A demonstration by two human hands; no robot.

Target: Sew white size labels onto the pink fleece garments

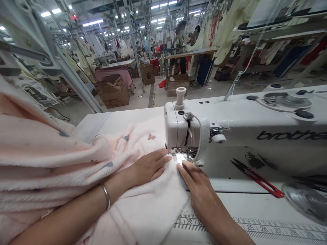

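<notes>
Pale pink plush fabric (pixel 150 200) with small printed figures lies in folds over the left of the sewing table and runs up to the needle area of a white sewing machine (pixel 176 126). My left hand (pixel 150 166) rests flat on this fabric, its fingers stretched toward the lit presser foot. Just right of the foot, my right hand (pixel 196 177) has its fingertips at the fabric's edge, fingers extended and pointing forward. The needle itself is too small to make out. A metal bangle circles my left wrist.
Red-handled thread snips (pixel 258 177) lie on the machine bed at right, near a clear round object (pixel 306 200). A printed ruler (pixel 270 229) runs along the front edge. Beyond are cardboard boxes (pixel 114 93), other worktables and people.
</notes>
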